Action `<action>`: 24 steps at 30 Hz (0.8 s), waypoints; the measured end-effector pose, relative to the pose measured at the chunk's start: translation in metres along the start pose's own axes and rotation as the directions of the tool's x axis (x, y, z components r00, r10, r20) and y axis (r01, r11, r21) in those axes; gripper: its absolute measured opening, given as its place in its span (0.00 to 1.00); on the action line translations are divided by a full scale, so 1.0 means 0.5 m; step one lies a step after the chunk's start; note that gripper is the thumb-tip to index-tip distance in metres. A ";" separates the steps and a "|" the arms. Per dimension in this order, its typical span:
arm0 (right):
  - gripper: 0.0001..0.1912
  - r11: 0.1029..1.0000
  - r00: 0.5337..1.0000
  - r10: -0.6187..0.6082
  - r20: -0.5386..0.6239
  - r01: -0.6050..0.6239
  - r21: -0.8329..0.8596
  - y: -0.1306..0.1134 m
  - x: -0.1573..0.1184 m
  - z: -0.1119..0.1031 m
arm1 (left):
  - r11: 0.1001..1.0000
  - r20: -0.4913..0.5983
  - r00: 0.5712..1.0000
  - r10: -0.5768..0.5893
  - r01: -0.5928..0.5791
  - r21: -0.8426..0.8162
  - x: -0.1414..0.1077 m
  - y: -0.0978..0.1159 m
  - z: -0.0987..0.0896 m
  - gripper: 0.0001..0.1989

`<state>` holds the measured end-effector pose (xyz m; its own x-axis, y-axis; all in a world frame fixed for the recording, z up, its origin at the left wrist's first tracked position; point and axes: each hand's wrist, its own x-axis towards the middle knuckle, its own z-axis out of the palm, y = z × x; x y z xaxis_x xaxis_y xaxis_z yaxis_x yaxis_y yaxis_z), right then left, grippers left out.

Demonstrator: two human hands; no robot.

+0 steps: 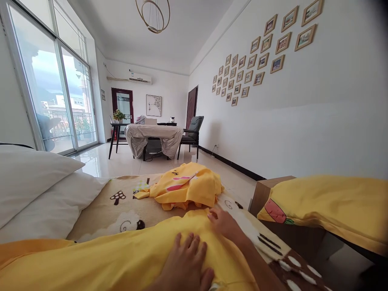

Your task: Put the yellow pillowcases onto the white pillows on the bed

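A large yellow cloth (pixel 121 258), which looks like a garment, lies spread over the bed in front of me. My left hand (pixel 188 258) rests palm down on it, fingers spread. At its far right edge, my right hand (pixel 226 224) touches the fabric with fingers loosely bent; their undersides are hidden. Just beyond lies a crumpled yellow garment (pixel 189 184) with a pink print. Under both is a beige blanket (pixel 103 216) patterned with sheep and mushrooms.
White pillows (pixel 54 202) are stacked at the left. To the right, another yellow cloth (pixel 330 202) with a pink printed patch hangs over a brown wooden cabinet (pixel 260 194). Farther off stand a covered table (pixel 154 131) and a black chair (pixel 192 131).
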<state>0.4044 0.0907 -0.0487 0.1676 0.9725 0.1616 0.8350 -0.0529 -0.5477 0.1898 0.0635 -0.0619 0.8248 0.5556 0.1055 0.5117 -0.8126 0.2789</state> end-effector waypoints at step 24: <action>0.19 0.820 0.844 -0.400 0.357 0.504 -0.272 -0.131 -0.176 0.024 | 0.973 0.352 0.935 -0.031 -0.053 0.227 -0.074 -0.007 -0.156 0.25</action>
<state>0.3287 0.0115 -0.0370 -0.3801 0.9229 0.0623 0.9115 0.3851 -0.1442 0.1389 0.0593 0.0078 0.8402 0.4831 -0.2464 0.5086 -0.8596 0.0492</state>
